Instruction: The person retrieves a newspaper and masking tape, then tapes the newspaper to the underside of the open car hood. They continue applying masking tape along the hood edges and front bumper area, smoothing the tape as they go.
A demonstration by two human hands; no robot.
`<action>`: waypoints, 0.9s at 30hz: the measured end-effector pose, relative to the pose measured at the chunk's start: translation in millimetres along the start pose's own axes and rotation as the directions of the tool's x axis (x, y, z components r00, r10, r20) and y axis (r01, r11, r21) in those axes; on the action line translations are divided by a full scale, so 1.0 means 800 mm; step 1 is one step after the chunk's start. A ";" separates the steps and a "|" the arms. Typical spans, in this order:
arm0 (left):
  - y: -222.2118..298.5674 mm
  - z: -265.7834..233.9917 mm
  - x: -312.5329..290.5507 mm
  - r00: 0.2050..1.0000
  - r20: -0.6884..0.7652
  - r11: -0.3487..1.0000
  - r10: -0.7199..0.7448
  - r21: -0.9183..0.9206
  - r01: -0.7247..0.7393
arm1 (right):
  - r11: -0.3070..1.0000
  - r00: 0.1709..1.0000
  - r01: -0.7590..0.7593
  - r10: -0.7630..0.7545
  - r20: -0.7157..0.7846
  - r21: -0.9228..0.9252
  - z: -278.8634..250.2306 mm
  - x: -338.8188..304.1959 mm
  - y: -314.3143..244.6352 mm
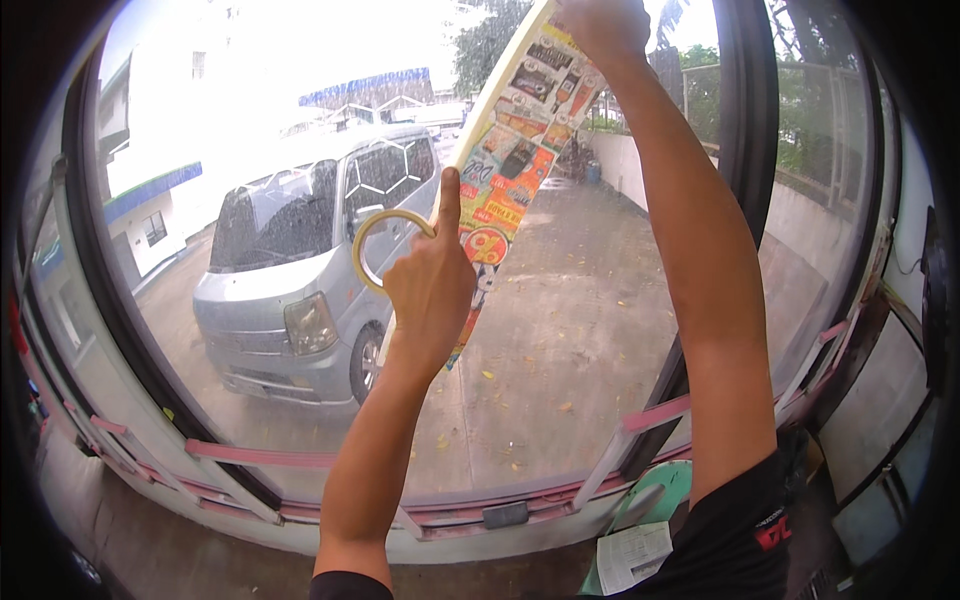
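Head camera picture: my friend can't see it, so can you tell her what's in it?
A person's right hand holds a colourful printed sheet high against a window pane, while the left hand holds a roll of tape with one finger pressed on the sheet. Outside, a silver van is parked.

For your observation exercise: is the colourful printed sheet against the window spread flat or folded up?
Spread flat. The printed sheet lies open against the window glass, tilted, its top under the right hand.

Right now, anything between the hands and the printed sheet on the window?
Nothing visible. The right hand presses the printed sheet at its top; the left hand, holding a tape roll, has its thumb on the sheet's edge.
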State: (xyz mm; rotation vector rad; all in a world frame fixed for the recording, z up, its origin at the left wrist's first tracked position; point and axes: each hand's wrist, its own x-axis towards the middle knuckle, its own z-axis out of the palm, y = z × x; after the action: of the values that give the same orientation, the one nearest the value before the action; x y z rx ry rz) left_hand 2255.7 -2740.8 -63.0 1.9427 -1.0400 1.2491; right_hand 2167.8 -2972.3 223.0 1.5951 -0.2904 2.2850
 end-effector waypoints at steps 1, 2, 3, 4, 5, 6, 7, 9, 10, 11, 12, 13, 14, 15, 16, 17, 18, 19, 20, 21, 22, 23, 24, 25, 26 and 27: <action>0.001 -0.003 0.001 1.000 0.017 1.000 -0.008 -0.005 0.009 | 0.999 1.000 -0.021 0.022 -0.006 0.048 -0.012 -0.011 -0.012; 0.004 -0.006 0.004 0.999 0.031 1.000 -0.015 -0.012 0.016 | 0.993 0.991 0.057 -0.043 0.130 -0.102 -0.017 -0.030 -0.020; -0.006 -0.008 0.005 0.998 0.046 0.999 -0.031 0.008 0.031 | 0.989 0.976 0.144 -0.136 0.171 -0.033 -0.031 -0.064 -0.050; -0.013 -0.006 0.004 0.999 0.036 0.999 -0.023 0.029 0.022 | 0.971 0.949 0.237 -0.238 0.205 0.033 -0.055 -0.099 -0.080; -0.012 0.000 0.002 1.000 0.027 0.999 -0.009 0.032 0.009 | 0.951 0.939 0.308 -0.304 0.162 -0.004 -0.065 -0.145 -0.095; -0.009 0.004 0.000 1.000 0.019 0.999 0.007 0.034 -0.007 | 0.925 0.922 0.376 -0.368 0.121 -0.047 -0.069 -0.194 -0.106; -0.012 0.004 -0.002 0.999 -0.019 0.999 0.028 0.038 -0.028 | 0.950 0.927 0.308 -0.314 0.207 0.059 -0.078 -0.227 -0.124; -0.023 0.005 -0.015 0.994 -0.087 0.996 0.072 0.058 -0.068 | 0.957 0.932 0.291 -0.282 0.229 -0.007 -0.079 -0.246 -0.133; -0.023 -0.007 -0.027 0.998 -0.021 0.998 0.065 0.019 -0.065 | 0.959 0.934 0.281 -0.283 0.218 0.044 -0.082 -0.251 -0.132; -0.028 -0.012 -0.049 0.999 0.005 0.999 0.045 0.004 -0.045 | 0.959 0.937 0.270 -0.284 0.206 0.091 -0.082 -0.248 -0.127; -0.037 -0.021 -0.077 0.999 0.031 1.000 0.025 -0.009 -0.025 | 0.956 0.940 0.259 -0.283 0.192 0.138 -0.082 -0.247 -0.125; -0.047 -0.032 -0.106 0.999 0.054 1.000 0.003 -0.023 -0.001 | 0.955 0.934 0.280 -0.294 0.204 0.095 -0.087 -0.243 -0.128; -0.060 -0.042 -0.140 0.995 0.099 1.000 -0.024 -0.004 0.024 | 0.952 0.928 0.300 -0.304 0.216 0.053 -0.091 -0.240 -0.133; -0.078 -0.053 -0.174 0.996 0.085 1.000 -0.008 -0.002 0.008 | 0.950 0.925 0.313 -0.309 0.220 0.015 -0.092 -0.237 -0.139; -0.094 -0.050 -0.215 0.997 0.078 1.000 0.003 -0.018 -0.002 | 0.958 0.928 0.286 -0.285 0.241 0.031 -0.084 -0.246 -0.134; -0.109 -0.046 -0.243 0.997 0.072 1.000 0.012 -0.028 -0.010 | 0.960 0.928 0.280 -0.274 0.252 0.012 -0.083 -0.254 -0.133; -0.121 -0.043 -0.259 0.995 0.102 1.000 0.003 0.001 -0.003 | 0.961 0.928 0.276 -0.265 0.262 -0.003 -0.086 -0.256 -0.136; -0.126 -0.044 -0.271 0.992 0.123 1.000 -0.013 0.027 0.010 | 0.959 0.926 0.282 -0.268 0.268 -0.014 -0.087 -0.254 -0.139; -0.130 -0.047 -0.281 0.989 0.142 0.998 -0.030 0.053 0.022 | 0.964 0.927 0.267 -0.254 0.276 -0.010 -0.086 -0.256 -0.140; -0.133 -0.047 -0.286 0.986 0.161 0.998 -0.045 0.048 0.038 | 0.966 0.929 0.258 -0.246 0.276 -0.008 -0.088 -0.260 -0.141; -0.132 -0.043 -0.284 0.982 0.176 0.997 -0.065 0.040 0.059 | 0.967 0.929 0.256 -0.245 0.276 -0.003 -0.088 -0.265 -0.143; -0.132 -0.040 -0.277 0.980 0.183 0.997 -0.079 0.032 0.074 | 0.967 0.932 0.254 -0.245 0.267 -0.002 -0.088 -0.263 -0.144; -0.133 -0.036 -0.275 0.979 0.193 0.997 -0.070 0.036 0.064 | 0.967 0.933 0.255 -0.248 0.260 0.006 -0.086 -0.264 -0.145; -0.133 -0.033 -0.272 0.977 0.197 0.995 -0.083 0.066 0.071 | 0.966 0.935 0.258 -0.251 0.253 0.004 -0.087 -0.263 -0.145; -0.131 -0.030 -0.270 0.975 0.201 0.993 -0.095 0.095 0.077 | 0.965 0.935 0.262 -0.254 0.246 0.002 -0.088 -0.263 -0.146; -0.129 -0.026 -0.268 0.973 0.206 0.989 -0.108 0.122 0.084 | 0.964 0.936 0.265 -0.257 0.241 -0.001 -0.088 -0.263 -0.146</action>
State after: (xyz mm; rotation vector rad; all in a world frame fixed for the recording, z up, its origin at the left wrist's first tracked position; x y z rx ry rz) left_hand 2280.7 -2608.2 -260.3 2.2250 -0.9830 1.0857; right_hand 2217.5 -2872.9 -2.0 1.7761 -0.1610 1.8839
